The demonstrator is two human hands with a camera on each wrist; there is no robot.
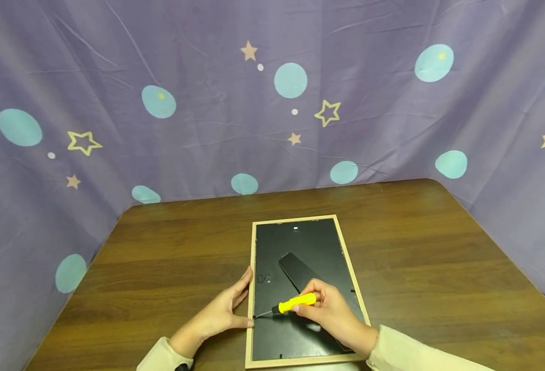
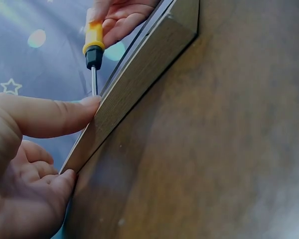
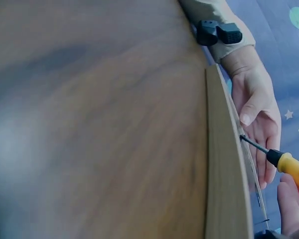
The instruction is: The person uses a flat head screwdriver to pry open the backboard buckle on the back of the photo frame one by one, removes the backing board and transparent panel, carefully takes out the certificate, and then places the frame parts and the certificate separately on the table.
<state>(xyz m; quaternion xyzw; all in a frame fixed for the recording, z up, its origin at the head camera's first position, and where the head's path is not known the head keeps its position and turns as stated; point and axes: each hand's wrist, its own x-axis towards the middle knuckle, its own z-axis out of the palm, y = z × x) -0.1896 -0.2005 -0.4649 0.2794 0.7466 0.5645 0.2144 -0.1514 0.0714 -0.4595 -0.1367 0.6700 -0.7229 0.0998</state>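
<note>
Two hands busy: right hand (image 1: 334,312) grips screwdriver (image 1: 291,304); left hand (image 1: 221,314) flat against frame (image 1: 252,268). I judge the tip could slip into left thumb (image 2: 55,115).

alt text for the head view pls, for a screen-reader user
A person's right hand holds a yellow-handled screwdriver with its tip at the left inner edge of a picture frame lying face down on a brown wooden table, while the left hand rests against the frame's left side. A purple cloth with stars and dots hangs behind.
</note>
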